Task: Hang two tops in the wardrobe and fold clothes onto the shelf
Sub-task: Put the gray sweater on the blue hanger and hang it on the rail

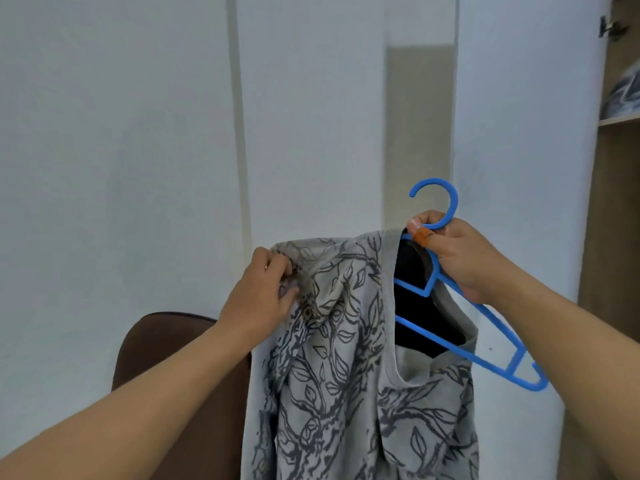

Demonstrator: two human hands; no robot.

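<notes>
Between the two hands: grey leaf-print top [346,358], held up in the air before a pale wall, half threaded onto a blue hanger [460,306].
Hanger position: one arm sits inside the neckline; the other arm pokes out bare, low to the right; the hook points up, free of any rail.
Right hand [460,258]: its grip is clenched round the hanger's neck just under the hook, carrying the weight.
Left hand [263,289]: pinches a bunch of cloth at the top's left shoulder, lifting it.
Risk, slipping: only one shoulder looks seated, so if the left hand lets go early, the top would likely slide down the tilted hanger and drop.
Risk, stretching: pulling the neckline hard over the bare arm could strain the ribbed collar.
Risk, snagging: bunched fabric at the left shoulder may hang twisted.
Below: brown chair [166,344], likely where a dropped top would land.
Far right: open wardrobe [616,202] with a shelf [620,120] already holding clothes; well apart from the hanger.
</notes>
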